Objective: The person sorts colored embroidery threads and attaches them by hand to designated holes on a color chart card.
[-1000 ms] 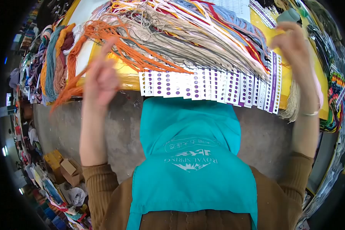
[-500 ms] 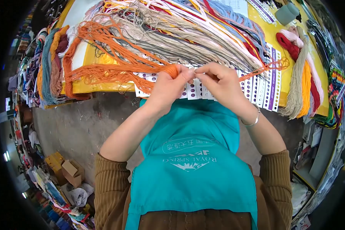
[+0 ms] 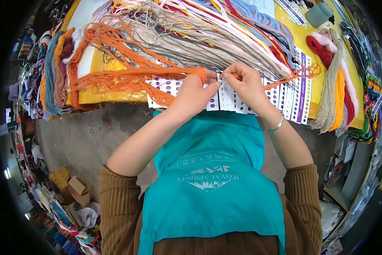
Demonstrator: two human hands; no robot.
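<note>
My left hand (image 3: 196, 92) is closed around a thick bundle of orange embroidery thread (image 3: 131, 76), whose loose strands trail off to the left over the table. Close by on the right, my right hand (image 3: 245, 83) has its thumb and forefinger pinched together. A bit of orange thread shows between its curled fingers, and an orange strand (image 3: 288, 78) emerges beyond them to the right. Beneath both hands lies an overlapping row of white thread cards (image 3: 214, 102) with punched holes and purple print. The fingertips partly hide the finest strands.
Long beige, grey, pink and red threads (image 3: 199, 42) spread over the yellow-covered table (image 3: 99, 95). Hanks of coloured thread (image 3: 55, 85) hang at its left edge; beige and yellow hanks (image 3: 333, 97) lie right. A grey-green cylinder (image 3: 318, 15) stands at back right. Cardboard boxes (image 3: 78, 189) sit on the floor.
My hands have drawn slightly apart, the right one moving right. The orange bundle in my left hand has shifted a little right, its strands pulled straighter.
</note>
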